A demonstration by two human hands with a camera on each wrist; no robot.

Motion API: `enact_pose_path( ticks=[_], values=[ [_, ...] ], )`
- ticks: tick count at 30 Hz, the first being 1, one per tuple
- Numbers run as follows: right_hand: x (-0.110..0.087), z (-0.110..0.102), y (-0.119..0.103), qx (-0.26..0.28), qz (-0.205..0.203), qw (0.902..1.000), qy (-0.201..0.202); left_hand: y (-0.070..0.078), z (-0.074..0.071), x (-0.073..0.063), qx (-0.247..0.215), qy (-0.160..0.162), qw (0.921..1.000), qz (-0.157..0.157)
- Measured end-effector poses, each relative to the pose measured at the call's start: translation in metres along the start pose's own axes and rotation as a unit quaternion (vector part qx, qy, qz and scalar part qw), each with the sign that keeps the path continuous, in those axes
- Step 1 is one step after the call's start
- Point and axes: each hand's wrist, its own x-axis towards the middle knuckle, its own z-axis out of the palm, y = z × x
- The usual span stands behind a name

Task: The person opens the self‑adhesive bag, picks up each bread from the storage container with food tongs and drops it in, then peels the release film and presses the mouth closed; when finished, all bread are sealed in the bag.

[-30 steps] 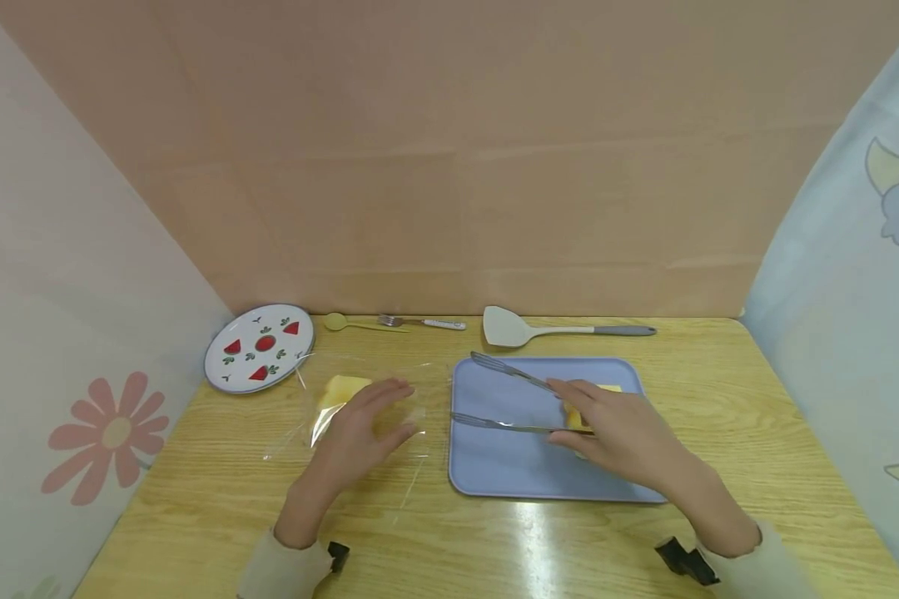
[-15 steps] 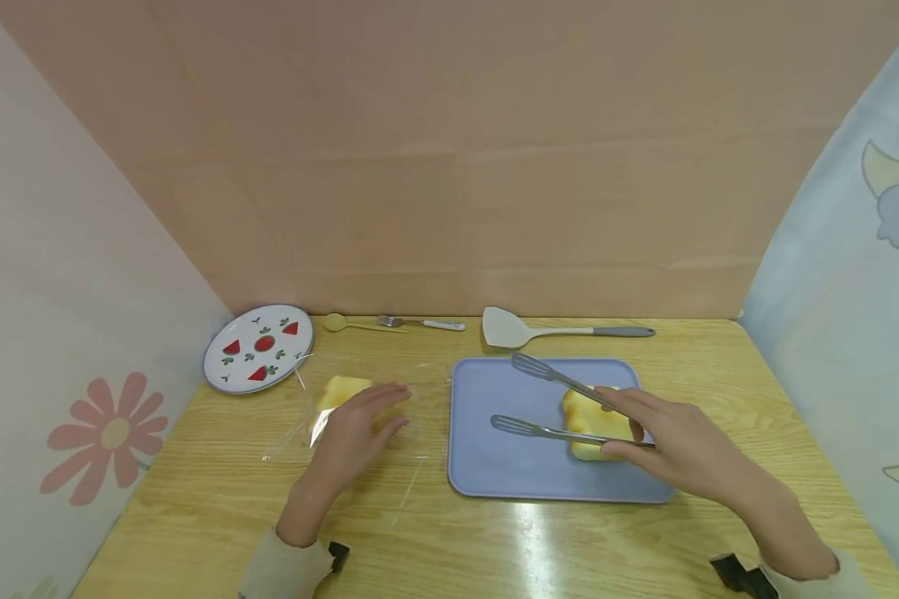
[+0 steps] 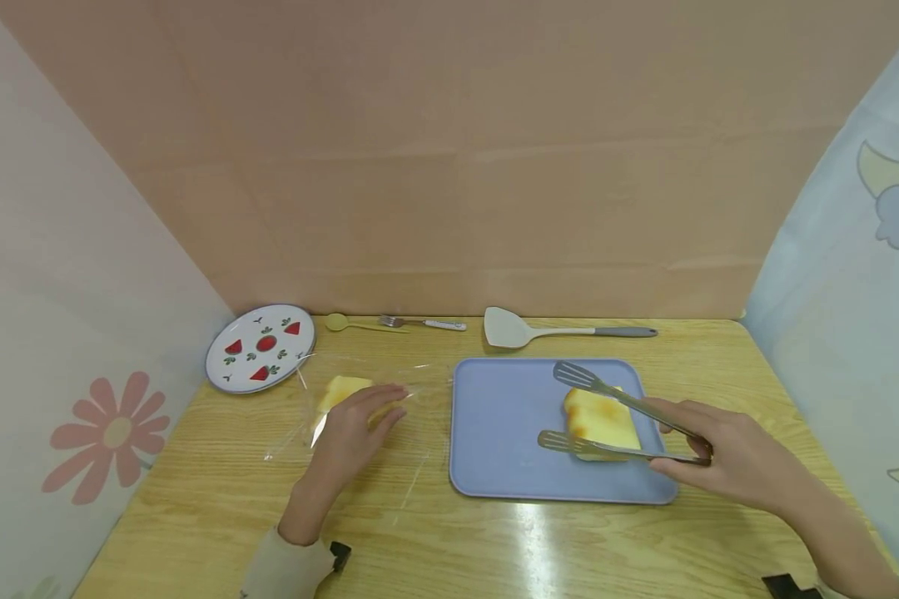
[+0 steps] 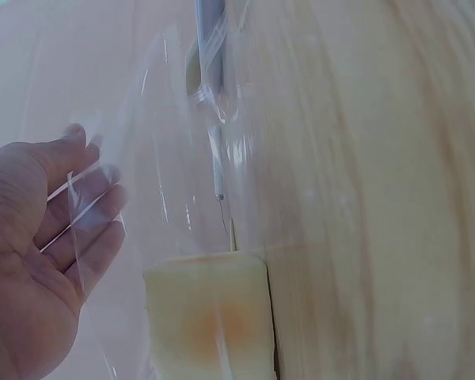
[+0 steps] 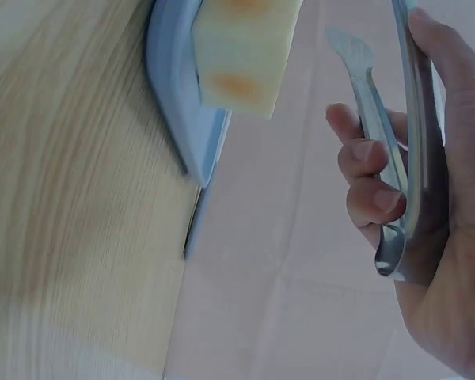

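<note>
My right hand grips metal tongs near their bent end, and the two slotted tips are spread apart. In the head view the tongs overlap a golden-topped bread piece on the blue tray. My left hand is beside a second bread piece lying under or inside clear plastic film. Loosely bent fingers of that hand overlap the film's edge in the left wrist view, with nothing pinched between them. From the head, the hand partly hides this bread.
A white turner with a grey handle lies behind the tray. Farther left along the back are a fork, a yellow spoon and a plate with red fruit patterns. Fabric walls stand on both sides of the wooden table.
My right hand has moved right and slightly toward me with the tongs, uncovering the bread on the tray. The left hand has barely shifted, its fingers slightly closer together.
</note>
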Motion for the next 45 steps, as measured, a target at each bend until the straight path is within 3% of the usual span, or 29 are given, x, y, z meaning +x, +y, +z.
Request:
enact_pose_path(
  ticks=[8, 23, 32, 45],
  values=[
    [-0.017, -0.011, 0.030, 0.029, 0.019, 0.9994, 0.002, 0.000, -0.001, 0.001, -0.016, 0.002, 0.9998, -0.009],
    [-0.027, -0.030, 0.065, -0.083, 0.070, 0.9931, -0.044, -0.004, 0.001, 0.000, -0.022, 0.005, 0.9997, -0.008],
    [-0.032, -0.020, 0.082, -0.070, 0.085, 0.9905, -0.082, -0.005, 0.002, -0.001, -0.024, 0.010, 0.9997, -0.003],
    [-0.036, 0.002, 0.081, -0.044, 0.044, 0.9980, -0.016, -0.004, 0.004, -0.001, -0.037, 0.019, 0.9983, -0.041]
  ],
)
